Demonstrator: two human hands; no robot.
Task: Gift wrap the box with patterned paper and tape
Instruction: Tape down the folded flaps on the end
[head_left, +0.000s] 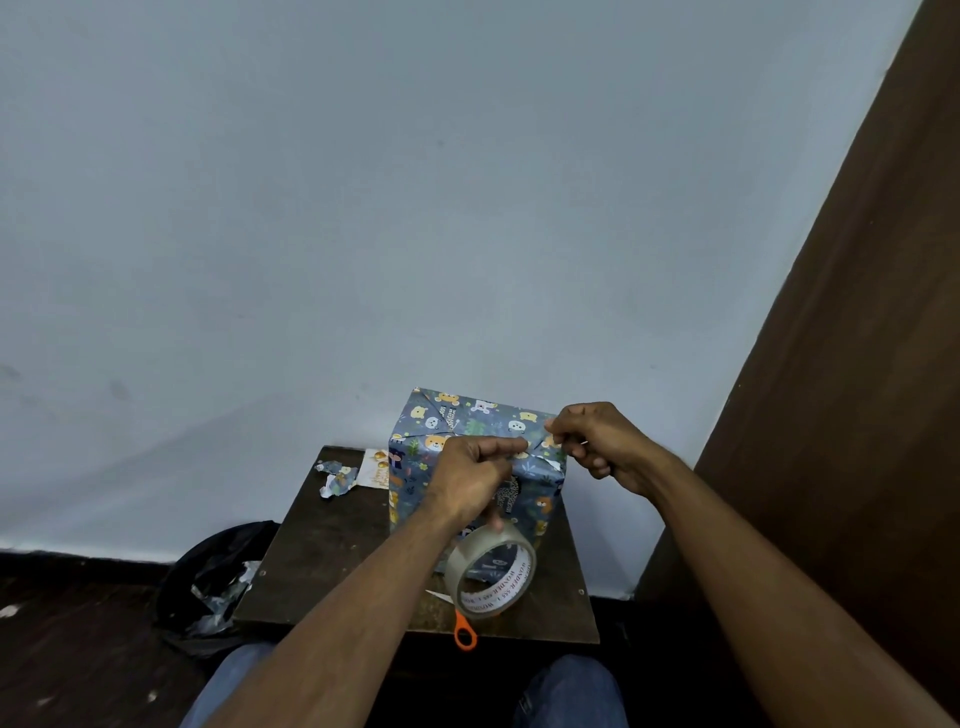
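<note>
scissors (465, 635): only the orange handle loop shows at the near edge of the table (322, 561), under the roll; I leave them.
tape roll (491, 571): clear tape, light and stiff; it hangs from the lower fingers of my left hand in front of the box. I judge the free end sticky and quick to fold on itself, so I keep it taut.
left hand (470, 478): fingers curled, thumb and forefinger pinched at the box's top near edge, seemingly on the tape strip; I cannot see the strip itself.
right hand (597, 444): fingers curled tight, pinching something thin at the top right corner, tape end or paper flap, I cannot tell.
box (467, 457): stands on the table against the wall, already covered in patterned paper.
paper: thin, tears easily; hold it at the folds, press flat on the box's firm faces.
scraps (340, 480): paper bits, far left of the table.
</note>
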